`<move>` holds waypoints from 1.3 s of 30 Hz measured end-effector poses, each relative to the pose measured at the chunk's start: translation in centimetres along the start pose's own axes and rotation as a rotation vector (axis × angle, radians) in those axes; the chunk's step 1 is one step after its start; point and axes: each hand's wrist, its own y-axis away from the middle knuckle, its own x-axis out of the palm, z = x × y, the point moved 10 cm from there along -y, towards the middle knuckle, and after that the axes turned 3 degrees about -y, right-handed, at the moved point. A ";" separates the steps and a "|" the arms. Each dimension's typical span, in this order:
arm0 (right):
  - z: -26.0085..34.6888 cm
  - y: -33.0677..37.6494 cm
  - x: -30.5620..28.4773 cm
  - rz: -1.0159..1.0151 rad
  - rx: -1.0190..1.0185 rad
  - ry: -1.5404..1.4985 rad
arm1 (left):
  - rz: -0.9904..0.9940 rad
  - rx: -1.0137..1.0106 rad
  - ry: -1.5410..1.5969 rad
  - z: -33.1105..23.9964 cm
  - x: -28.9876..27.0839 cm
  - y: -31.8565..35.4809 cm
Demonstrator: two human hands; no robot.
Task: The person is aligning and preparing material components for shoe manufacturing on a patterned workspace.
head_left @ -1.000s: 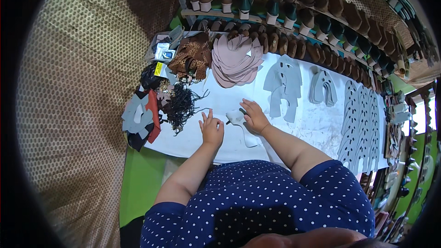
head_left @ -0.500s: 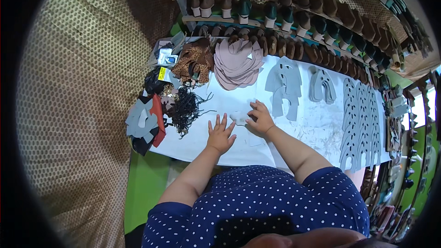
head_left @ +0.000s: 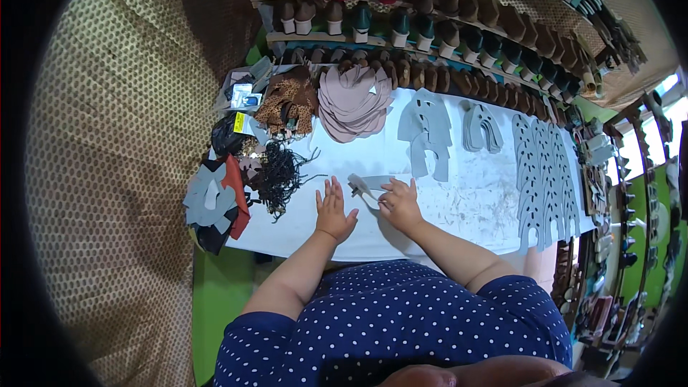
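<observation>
On the surface (head_left: 469, 193) at eight o'clock, your right hand (head_left: 403, 206) seemingly pinches a grey piece (head_left: 364, 186), likely a positioning step; your left hand (head_left: 333, 216) is open. Next calls for steadying.

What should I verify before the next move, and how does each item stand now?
1. Left hand free: ok, fingers spread, nothing in it.
2. Right hand at the small pale piece: ok, fingertips at its near side.
3. Right hand's grip secure: cannot tell, contact too small to see.
4. Black strands apart from that piece: ok, left of it.
5. Pink pile apart from both hands: ok.
</observation>
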 end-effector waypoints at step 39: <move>0.5 7.4 4.6 0.316 -0.201 0.207 | -0.240 -0.466 -0.391 21.1 -17.0 6.7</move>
